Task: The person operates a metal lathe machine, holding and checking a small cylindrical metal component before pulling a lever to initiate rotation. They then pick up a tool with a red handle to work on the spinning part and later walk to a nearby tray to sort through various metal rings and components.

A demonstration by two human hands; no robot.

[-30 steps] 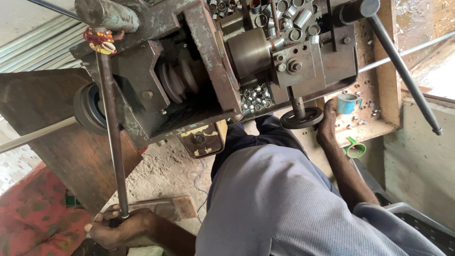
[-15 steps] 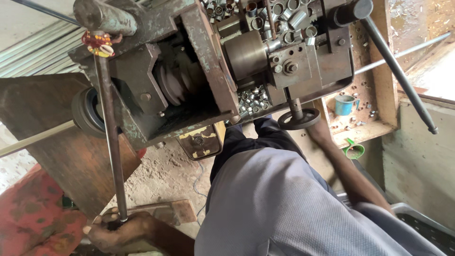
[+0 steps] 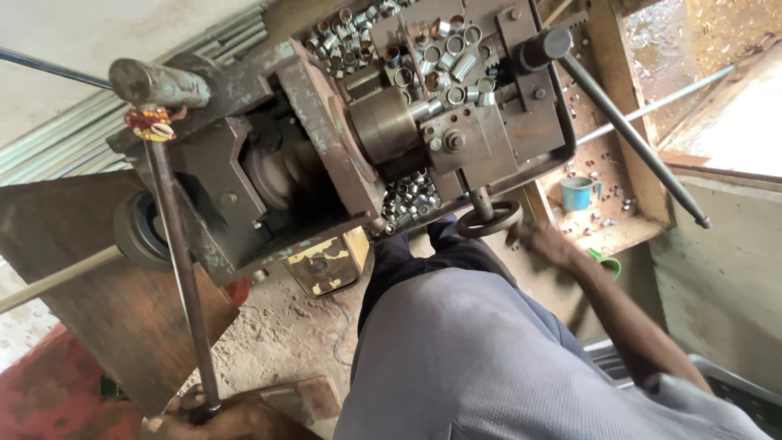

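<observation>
The long lever (image 3: 181,269) runs from the machine (image 3: 326,155) down to 7 o'clock, its lower end hidden inside the clenched left hand (image 3: 220,417), itself half cut off. The right hand (image 3: 547,243), blurred, hovers beside the handwheel (image 3: 489,218) at 3 o'clock; its grip is unreadable.

Daylight floods in from the upper right, washing that corner pale. The machine's (image 3: 342,138) recesses sit in shadow, and the right hand (image 3: 544,241) is motion-blurred.
</observation>
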